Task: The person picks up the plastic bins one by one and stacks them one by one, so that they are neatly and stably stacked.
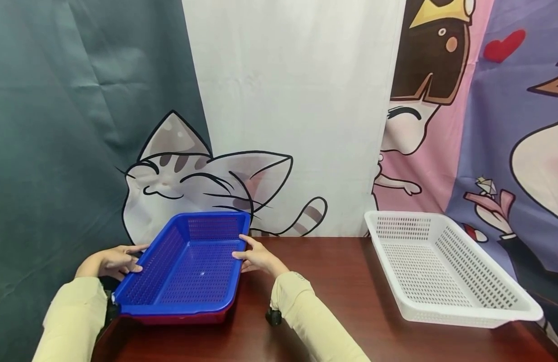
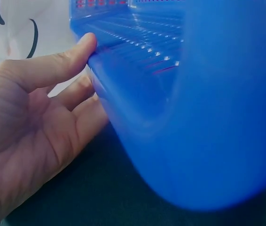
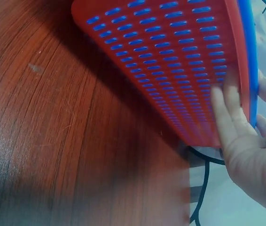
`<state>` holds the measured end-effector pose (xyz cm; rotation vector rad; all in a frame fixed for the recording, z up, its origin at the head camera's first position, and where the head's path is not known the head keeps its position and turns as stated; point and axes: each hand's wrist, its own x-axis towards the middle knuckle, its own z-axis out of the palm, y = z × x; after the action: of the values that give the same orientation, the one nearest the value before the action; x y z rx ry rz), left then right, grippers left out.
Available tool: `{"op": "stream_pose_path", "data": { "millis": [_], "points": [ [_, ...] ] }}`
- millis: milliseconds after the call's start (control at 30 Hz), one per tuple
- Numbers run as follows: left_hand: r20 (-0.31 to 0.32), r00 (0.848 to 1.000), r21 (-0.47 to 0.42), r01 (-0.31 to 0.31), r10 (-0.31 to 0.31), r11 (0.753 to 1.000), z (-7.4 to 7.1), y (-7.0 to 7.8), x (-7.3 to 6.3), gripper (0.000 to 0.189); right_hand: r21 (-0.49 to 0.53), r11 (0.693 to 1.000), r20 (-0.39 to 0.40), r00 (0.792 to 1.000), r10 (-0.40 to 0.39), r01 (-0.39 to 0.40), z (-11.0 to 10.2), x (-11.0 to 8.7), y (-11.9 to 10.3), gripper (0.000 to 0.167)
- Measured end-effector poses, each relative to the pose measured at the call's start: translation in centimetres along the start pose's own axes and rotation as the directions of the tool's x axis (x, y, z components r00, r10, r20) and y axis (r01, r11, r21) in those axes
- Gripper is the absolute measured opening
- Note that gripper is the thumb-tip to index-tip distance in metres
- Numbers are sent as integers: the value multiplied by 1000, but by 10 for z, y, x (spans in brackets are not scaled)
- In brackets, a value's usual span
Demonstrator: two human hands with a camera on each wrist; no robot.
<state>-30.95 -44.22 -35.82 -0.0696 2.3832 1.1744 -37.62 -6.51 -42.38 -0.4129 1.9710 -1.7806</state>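
A blue plastic basket (image 1: pixel 175 308) with slotted sides sits nested in a red basket (image 1: pixel 184 319), whose front edge peeks out below it. My left hand (image 1: pixel 116 261) holds the left rim; in the left wrist view the thumb lies on top of the blue rim and the fingers are under it. On the opposite side my right hand (image 1: pixel 260 257) grips the right rims. The right wrist view shows fingers against the red slotted wall (image 3: pixel 156 61) below the rim, with the blue rim (image 3: pixel 251 56) stacked on the red one.
A white slotted basket (image 1: pixel 469 314) stands on the right part of the reddish-brown wooden table (image 1: pixel 315 291). Behind the table hangs a cloth (image 1: pixel 297 100) printed with cartoon figures. A dark green cloth (image 1: pixel 34 151) hangs at the left.
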Motion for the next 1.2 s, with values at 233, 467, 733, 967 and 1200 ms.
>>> {"op": "stream_pose_path", "data": {
  "millis": [233,467,733,967,1200],
  "points": [
    [-15,1000,17,-4,4,1000,6,-2,-2,90,16,1000,-32,999,24,-23,4,-4,1,72],
    [-38,998,-1,-41,41,999,6,-1,-5,93,11,1000,-28,1000,7,-7,0,-9,-5,75],
    [-106,990,13,-96,97,995,4,14,-7,97,4,998,-33,998,-60,61,-8,-13,-18,76],
    [-145,980,4,-138,137,990,5,29,-5,95,112,990,-25,997,-80,82,-20,-12,-29,77],
    [-135,973,-57,-196,187,979,11,43,5,96,118,988,-19,995,-95,97,-40,-18,-34,81]
  ]
}}
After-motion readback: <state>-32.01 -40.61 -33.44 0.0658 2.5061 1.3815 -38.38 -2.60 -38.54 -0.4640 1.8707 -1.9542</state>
